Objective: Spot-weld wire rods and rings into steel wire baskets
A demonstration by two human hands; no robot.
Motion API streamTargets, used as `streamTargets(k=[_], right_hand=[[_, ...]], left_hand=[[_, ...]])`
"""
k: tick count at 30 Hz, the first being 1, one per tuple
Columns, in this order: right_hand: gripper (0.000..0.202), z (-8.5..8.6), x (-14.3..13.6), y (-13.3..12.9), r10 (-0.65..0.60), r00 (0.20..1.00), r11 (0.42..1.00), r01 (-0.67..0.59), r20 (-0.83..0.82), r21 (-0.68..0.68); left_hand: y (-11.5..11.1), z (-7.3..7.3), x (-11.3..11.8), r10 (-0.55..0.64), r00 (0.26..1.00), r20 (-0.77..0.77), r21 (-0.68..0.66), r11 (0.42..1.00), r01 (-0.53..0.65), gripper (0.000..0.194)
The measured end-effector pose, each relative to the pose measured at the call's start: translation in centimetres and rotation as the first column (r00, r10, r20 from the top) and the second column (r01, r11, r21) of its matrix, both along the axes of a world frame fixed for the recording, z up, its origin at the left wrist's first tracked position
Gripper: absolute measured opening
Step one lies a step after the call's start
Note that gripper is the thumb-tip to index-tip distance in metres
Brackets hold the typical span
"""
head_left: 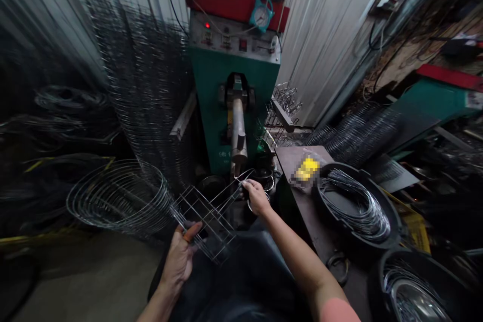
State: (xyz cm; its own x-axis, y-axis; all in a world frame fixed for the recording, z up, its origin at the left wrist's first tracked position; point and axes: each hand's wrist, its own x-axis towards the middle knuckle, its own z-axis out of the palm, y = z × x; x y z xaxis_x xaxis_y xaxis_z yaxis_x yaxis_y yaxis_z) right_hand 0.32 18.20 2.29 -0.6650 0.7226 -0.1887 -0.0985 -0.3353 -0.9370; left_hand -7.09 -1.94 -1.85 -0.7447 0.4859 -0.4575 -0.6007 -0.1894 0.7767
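My left hand (181,254) is closed on the near left side of a wire rack (206,217), its thumb pressed over the wires and an orange wrap on one digit. The rack is a boxy frame of thin metal rods, tilted over my lap. My right hand (256,196) pinches thin wire by the rack's far end, just below the electrode arm (238,136) of a green spot welding machine (207,75). Whether that wire is joined to the rack I cannot tell. The wire's far end lies at the electrode tip.
Stacked wire rings (121,196) stand at left, before a tall stack of wire grids (139,70). To the right, a bench (284,161) bears a yellow pack (307,167) and a black basin (394,224) of bent wires. Another black basin (377,287) sits nearer.
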Motion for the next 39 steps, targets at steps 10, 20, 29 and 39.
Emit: streamTargets(k=[10,20,29,39], right_hand=[[0.033,-0.4,-0.5,1.0,0.052,0.997,0.999,-0.051,0.055,-0.017],[0.02,-2.1,5.1,-4.6,0.372,0.842,0.752,-0.52,0.392,0.405],[0.025,-3.0,4.0,-5.3,0.358,0.881,0.825,-0.454,0.31,0.338],[0.036,-2.2,10.3,-8.0,0.375,0.848,0.771,-0.509,0.374,0.383]], left_hand=[[0.9,2.4,-0.4,0.008,0.999,0.034,-0.119,0.993,-0.004,0.034],[1.4,2.2,0.0,0.095,0.995,0.036,-0.082,0.992,-0.092,0.034],[1.7,2.7,-0.9,0.088,0.996,0.018,-0.14,0.987,-0.084,0.027],[-2.0,2.8,3.4,-0.016,1.0,-0.011,-0.05,0.999,0.015,0.039]])
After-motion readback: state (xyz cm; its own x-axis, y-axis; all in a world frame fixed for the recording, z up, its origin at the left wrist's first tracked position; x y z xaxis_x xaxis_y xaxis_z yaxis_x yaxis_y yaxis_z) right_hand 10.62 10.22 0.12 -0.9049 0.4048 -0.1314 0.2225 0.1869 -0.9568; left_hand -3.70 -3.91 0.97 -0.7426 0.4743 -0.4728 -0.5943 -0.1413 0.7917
